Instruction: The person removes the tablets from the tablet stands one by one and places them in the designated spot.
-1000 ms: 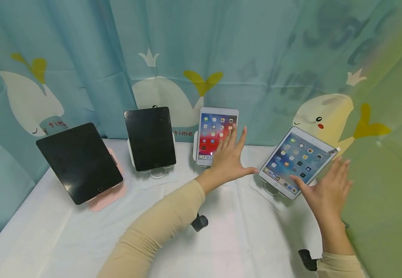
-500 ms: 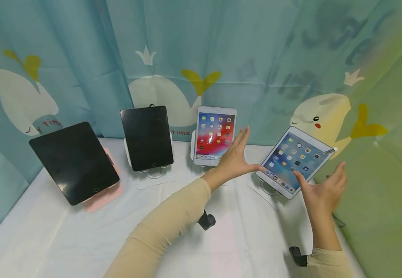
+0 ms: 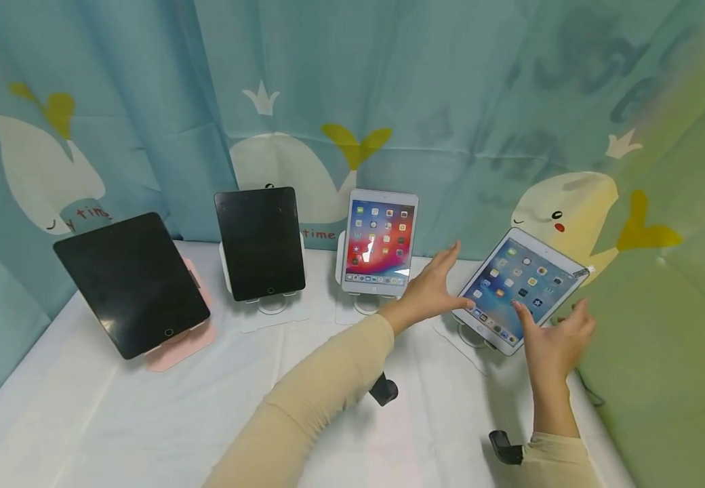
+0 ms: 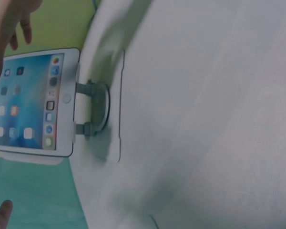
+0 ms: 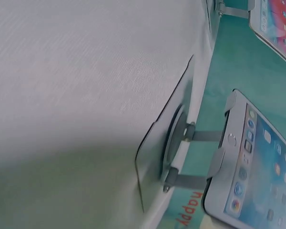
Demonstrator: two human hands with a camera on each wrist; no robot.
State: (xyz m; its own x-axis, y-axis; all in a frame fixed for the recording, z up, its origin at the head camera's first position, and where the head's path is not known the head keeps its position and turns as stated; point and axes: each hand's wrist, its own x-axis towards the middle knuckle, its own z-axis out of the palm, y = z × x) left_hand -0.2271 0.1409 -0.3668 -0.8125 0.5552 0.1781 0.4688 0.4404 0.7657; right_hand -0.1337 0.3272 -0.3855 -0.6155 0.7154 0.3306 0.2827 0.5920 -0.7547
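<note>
A white tablet (image 3: 520, 291) with a lit blue screen of app icons stands tilted on a metal stand (image 5: 167, 138) at the right. My left hand (image 3: 430, 288) is at its left side, fingers extended and thumb overlapping the lower left corner. On the other side is my right hand (image 3: 556, 339), its thumb over the lower right part of the screen and its fingers by the right edge. In the left wrist view, a fingertip (image 4: 2, 213) of my left hand shows low at the left. The right wrist view shows the stand's hinged arms beneath the tablet.
Another white tablet (image 3: 379, 240) with a red and blue screen stands left of my left hand. Farther left are a black tablet (image 3: 261, 244) on a white stand and a larger black tablet (image 3: 133, 285) on a pink stand (image 3: 182, 347). A teal whale-print curtain (image 3: 438, 88) hangs behind the white-covered table (image 3: 163, 420).
My left hand has moved right, from in front of the red-screened tablet to the right tablet's left side. My right hand has shifted slightly left, closer to that tablet.
</note>
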